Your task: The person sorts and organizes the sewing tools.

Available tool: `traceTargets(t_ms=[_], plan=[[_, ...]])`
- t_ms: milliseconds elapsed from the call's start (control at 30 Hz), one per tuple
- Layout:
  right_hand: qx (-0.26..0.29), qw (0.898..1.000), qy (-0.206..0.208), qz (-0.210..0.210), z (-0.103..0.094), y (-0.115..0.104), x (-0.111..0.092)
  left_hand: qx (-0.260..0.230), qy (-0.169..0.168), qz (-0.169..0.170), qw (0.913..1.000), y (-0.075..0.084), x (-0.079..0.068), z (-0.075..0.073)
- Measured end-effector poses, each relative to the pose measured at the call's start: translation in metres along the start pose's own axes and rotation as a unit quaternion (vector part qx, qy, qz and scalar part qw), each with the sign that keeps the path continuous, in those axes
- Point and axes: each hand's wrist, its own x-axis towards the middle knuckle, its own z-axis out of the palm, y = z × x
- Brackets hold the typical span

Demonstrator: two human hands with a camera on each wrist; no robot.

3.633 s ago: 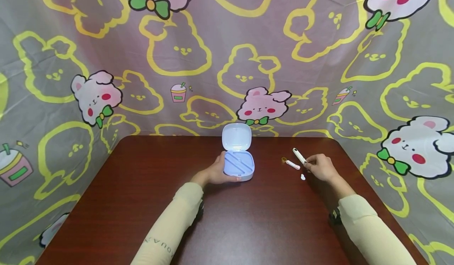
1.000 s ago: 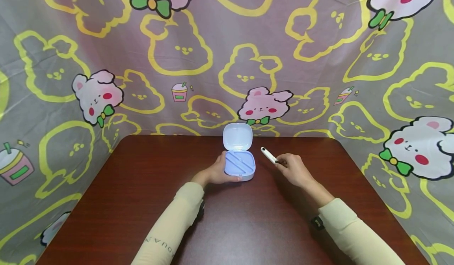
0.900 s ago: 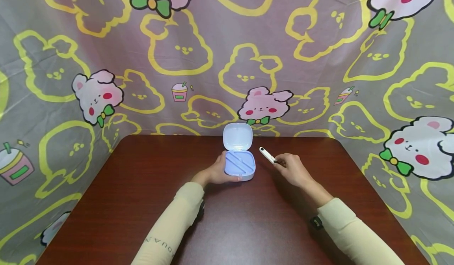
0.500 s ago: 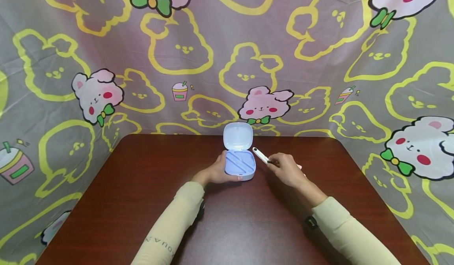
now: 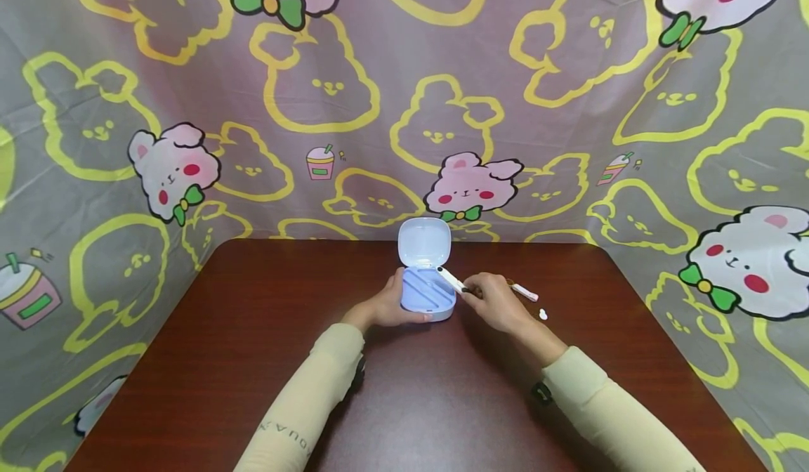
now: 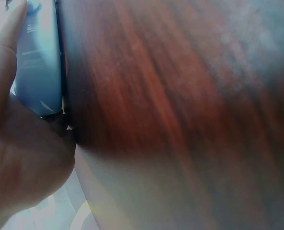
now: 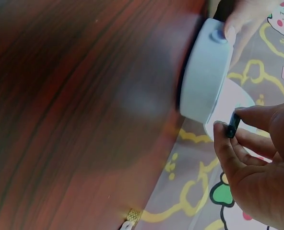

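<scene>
A pale blue case (image 5: 436, 315) stands on the table, its lid (image 5: 424, 242) raised at the back and slanting dividers inside. My left hand (image 5: 382, 305) grips the case's left side, thumb along the front; in the left wrist view the thumb lies against the case wall (image 6: 39, 72). My right hand (image 5: 496, 305) pinches the dark end of a slim white stick-like tool (image 5: 451, 279) with a black spot at its far tip. That tip hangs over the back right of the case. In the right wrist view only the tool's dark end (image 7: 233, 124) shows clearly, between thumb and fingertips.
To the right of my right hand lie a thin white-and-pink stick (image 5: 526, 293) with a yellowish loop and a small white piece (image 5: 543, 314). Patterned cloth (image 5: 354, 107) rises behind the brown table (image 5: 404, 402) and along its sides.
My right hand has carried the white tool leftward from the table's right side until its tip came over the case. The left hand and the case have stayed put.
</scene>
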Motion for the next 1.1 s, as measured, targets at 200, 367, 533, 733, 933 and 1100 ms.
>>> traceTargets(t_ms=[200, 367, 533, 733, 933, 1100], plan=[[0.0, 1.0, -0.014, -0.007, 0.005, -0.006, 0.004, -0.008, -0.001, -0.001, 1.0, 0.0, 0.0, 0.0], [-0.002, 1.0, -0.02, -0.015, 0.009, -0.01, 0.007, -0.007, 0.0, 0.003, 1.0, 0.0, 0.0, 0.0], [-0.006, 0.999, -0.019, -0.032, 0.012, -0.014, 0.009, -0.006, -0.001, 0.004, 1.0, 0.0, 0.0, 0.0], [-0.016, 0.998, -0.026, -0.048, 0.013, -0.018, 0.011, -0.003, -0.004, -0.001, 1.0, 0.001, 0.0, -0.001], [-0.029, 0.998, -0.037, -0.052, 0.013, -0.02, 0.015, -0.001, -0.004, 0.003, 1.0, 0.002, -0.001, -0.001], [-0.035, 0.997, -0.034, -0.066, 0.016, -0.02, 0.017, 0.004, -0.006, 0.004, 1.0, 0.002, -0.002, -0.001]])
